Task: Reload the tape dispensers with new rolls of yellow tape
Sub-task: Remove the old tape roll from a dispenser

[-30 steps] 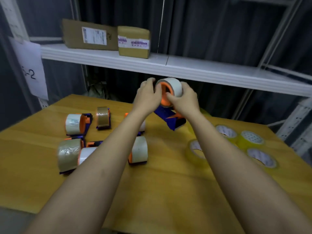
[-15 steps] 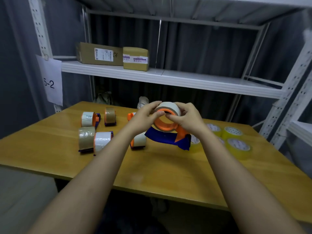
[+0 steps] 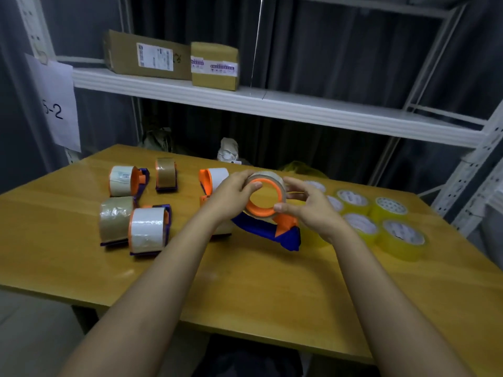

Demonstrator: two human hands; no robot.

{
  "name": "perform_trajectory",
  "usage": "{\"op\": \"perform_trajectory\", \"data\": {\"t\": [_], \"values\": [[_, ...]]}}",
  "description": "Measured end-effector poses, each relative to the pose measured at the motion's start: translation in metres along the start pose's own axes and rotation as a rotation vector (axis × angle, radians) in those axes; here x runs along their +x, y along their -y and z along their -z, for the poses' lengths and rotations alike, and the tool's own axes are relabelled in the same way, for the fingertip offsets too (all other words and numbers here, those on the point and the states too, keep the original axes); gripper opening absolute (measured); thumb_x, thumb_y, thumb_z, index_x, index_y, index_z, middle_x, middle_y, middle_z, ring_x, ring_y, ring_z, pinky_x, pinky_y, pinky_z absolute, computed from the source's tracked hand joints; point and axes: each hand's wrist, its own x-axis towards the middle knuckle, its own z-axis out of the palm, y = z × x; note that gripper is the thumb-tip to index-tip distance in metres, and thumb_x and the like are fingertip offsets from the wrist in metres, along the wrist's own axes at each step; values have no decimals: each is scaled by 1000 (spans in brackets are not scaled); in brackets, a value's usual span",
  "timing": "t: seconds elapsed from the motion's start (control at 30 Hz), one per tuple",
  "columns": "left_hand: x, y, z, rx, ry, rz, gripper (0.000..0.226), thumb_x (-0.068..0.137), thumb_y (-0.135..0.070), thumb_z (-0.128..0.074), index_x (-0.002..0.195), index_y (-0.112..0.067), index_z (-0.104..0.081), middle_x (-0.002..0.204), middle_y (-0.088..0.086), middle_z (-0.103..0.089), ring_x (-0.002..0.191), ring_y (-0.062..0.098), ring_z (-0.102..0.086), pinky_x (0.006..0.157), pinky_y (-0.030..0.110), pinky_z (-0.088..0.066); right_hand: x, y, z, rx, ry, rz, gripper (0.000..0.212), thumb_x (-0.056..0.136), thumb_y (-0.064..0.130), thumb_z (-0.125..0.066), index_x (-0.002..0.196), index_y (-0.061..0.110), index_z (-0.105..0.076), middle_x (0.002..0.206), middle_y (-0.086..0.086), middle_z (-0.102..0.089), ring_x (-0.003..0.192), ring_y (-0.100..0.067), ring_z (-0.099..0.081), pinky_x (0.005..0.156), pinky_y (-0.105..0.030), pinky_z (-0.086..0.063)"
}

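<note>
1. Head cam, the only view here. Both hands are up over the middle of the tabletop (image 3: 245, 289), working the same tape dispenser (image 3: 268, 229).
2. Left hand (image 3: 231, 195) has its fingers curled round the left side of the roll (image 3: 268, 179) on the dispenser, thumb lying on the orange hub ring (image 3: 265, 210).
3. Right hand (image 3: 313, 210) comes in from the right with fingers half bent, thumb tip pinching the ring's lower right edge and the other fingers behind the roll.
4. So the dispenser sits right between the two hands, held up off the wood; its blue handle sticks out below the wrists, tilted down to the right.
5. The roll on it looks pale and glossy, almost clear. Ring is smooth orange plastic, round, open in the middle.
6. New yellow tape rolls (image 3: 392, 210) lie flat in a cluster just right of the right hand, translucent yellow with white cores.
7. Left of the left hand are more loaded dispensers (image 3: 148, 231), same blue and orange plastic, some with brownish tape and some whitish, a bit wrinkly on the surface.
8. Tabletop is shiny yellow-brown wood. A white metal shelf (image 3: 272, 104) behind carries two cardboard boxes (image 3: 215, 65).
</note>
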Motion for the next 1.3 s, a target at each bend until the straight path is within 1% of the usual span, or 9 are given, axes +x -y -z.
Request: {"op": "perform_trajectory", "data": {"t": [0.17,0.33,0.5,0.7,0.77,0.9,1.0,1.1,1.3], "values": [[-1,36,-12,281,35,-14,47,97,-41,-46,138,-17,-44,129,6,-56,120,23,-51,103,41,-39,7,-37,-19,-9,24,1,74,76,13,-79,141,19,-45,129,2,-51,110,-1,-50,82,-14,-48],[2,46,-14,541,24,-55,41,98,-43,-40,130,-18,-49,114,0,-65,117,18,-53,113,47,14,14,-51,-24,73,-7,21,70,74,7,-79,136,19,-50,126,2,-50,100,7,-53,75,-12,-50],[2,53,-25,825,93,-83,28,94,-31,-37,112,-17,-53,97,-1,-63,106,19,-56,105,43,27,14,-73,-44,-49,-71,81,68,74,18,-81,131,35,-48,121,9,-46,105,1,-49,80,-11,-45],[11,43,-40,973,135,-51,40,90,-16,-38,130,-10,-39,110,2,-62,110,21,-55,114,44,12,22,-76,-46,-245,-89,101,70,82,28,-75,144,26,-41,123,10,-38,109,-5,-44,92,-17,-44],[14,40,-43,952,165,-69,47,90,-14,-40,136,-9,-32,122,6,-58,115,24,-52,115,40,-7,21,-77,-43,-243,-78,94,69,85,27,-72,146,23,-38,126,9,-37,108,-4,-45,95,-19,-45],[17,33,-49,716,145,-41,56,92,-10,-46,144,-13,-26,140,9,-44,121,28,-48,91,34,-40,16,-77,-32,-185,-92,70,68,89,23,-68,148,24,-34,129,8,-38,106,2,-45,92,-14,-44],[16,30,-50,482,46,-66,49,98,-19,-45,145,-15,-29,144,5,-37,121,24,-48,90,33,-42,11,-75,-25,-54,-125,73,63,89,17,-67,145,25,-39,129,8,-41,107,14,-46,89,-8,-44],[15,32,-49,250,-34,-93,49,98,-26,-47,144,-14,-35,141,2,-38,122,17,-45,94,26,-38,8,-74,-23,11,-163,65,63,88,16,-68,144,27,-41,130,10,-40,110,0,-52,92,-13,-47],[12,35,-55,205,-106,-153,49,97,-20,-50,143,-14,-39,136,2,-42,123,13,-42,96,21,-37,5,-74,-27,-109,-215,94,64,85,21,-72,140,27,-40,130,7,-40,112,1,-46,100,-21,-43]]}}
